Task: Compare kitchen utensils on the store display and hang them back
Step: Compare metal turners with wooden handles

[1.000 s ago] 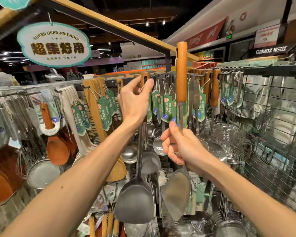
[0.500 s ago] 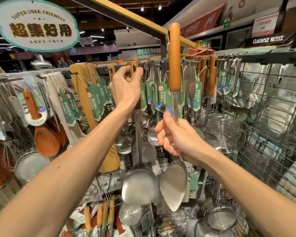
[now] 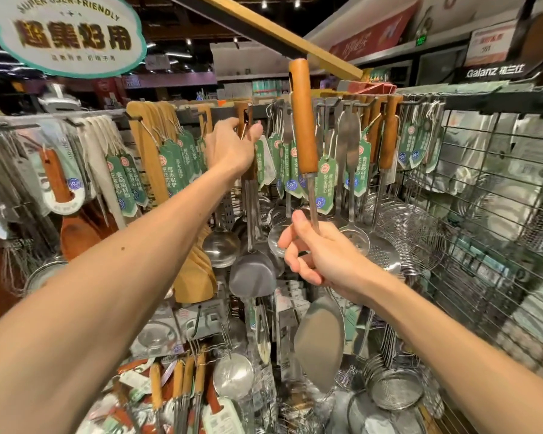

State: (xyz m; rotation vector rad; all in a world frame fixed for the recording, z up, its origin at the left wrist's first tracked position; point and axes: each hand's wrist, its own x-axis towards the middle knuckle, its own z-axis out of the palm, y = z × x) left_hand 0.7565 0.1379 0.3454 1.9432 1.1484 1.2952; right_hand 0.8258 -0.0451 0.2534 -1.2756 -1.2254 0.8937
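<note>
My right hand [image 3: 323, 261] grips the thin metal shaft of a steel turner [image 3: 318, 343], held upright with its wooden handle [image 3: 303, 120] pointing up and its blade hanging below my fist. My left hand [image 3: 229, 148] is raised to the hook rail [image 3: 333, 103] and pinches the wooden handle top of a second steel spatula [image 3: 253, 274], whose dark blade hangs straight down. The hook under my left fingers is hidden.
Wooden spatulas [image 3: 148, 158] with green tags hang to the left. Ladles, a slotted skimmer [image 3: 383, 255] and a wire strainer [image 3: 411, 236] hang to the right. A wire grid panel [image 3: 499, 245] closes the right side. An oval sign [image 3: 66, 36] hangs overhead.
My left hand carried the spatula's handle up and farther in to the hook rail, and its blade rose with it. My right hand kept the turner upright with little shift.
</note>
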